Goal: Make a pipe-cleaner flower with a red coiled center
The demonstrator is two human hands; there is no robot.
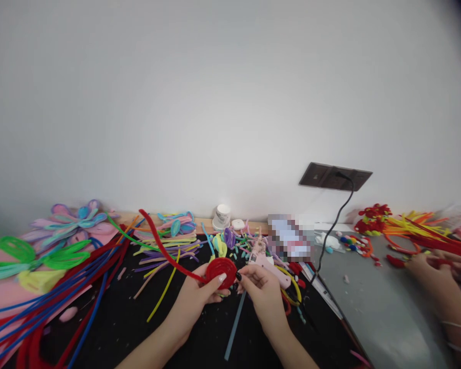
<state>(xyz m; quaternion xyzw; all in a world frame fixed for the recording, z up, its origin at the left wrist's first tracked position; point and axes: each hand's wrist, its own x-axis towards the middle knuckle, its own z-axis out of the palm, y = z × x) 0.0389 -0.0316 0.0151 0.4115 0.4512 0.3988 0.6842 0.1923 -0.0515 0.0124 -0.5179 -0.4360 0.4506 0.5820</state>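
My left hand (200, 294) grips a red pipe cleaner wound into a flat spiral disc (222, 269), thumb on its face. The free tail of the red pipe cleaner (161, 243) runs up and to the left from the disc. My right hand (259, 287) pinches the disc's right edge with its fingertips. Both hands hover over a black mat (138, 323). A pink glue gun (267, 261) lies just behind my right hand, and a pale glue stick (234, 328) lies on the mat between my wrists.
Loose pipe cleaners in many colours (169, 251) cover the mat and the pink sheet (7, 287) at left, with finished flowers (72, 220). A small white cup (222, 216) stands by the wall. A black cable (336, 223) runs to a wall socket. Another person's hands (438, 266) work with red pieces at right.
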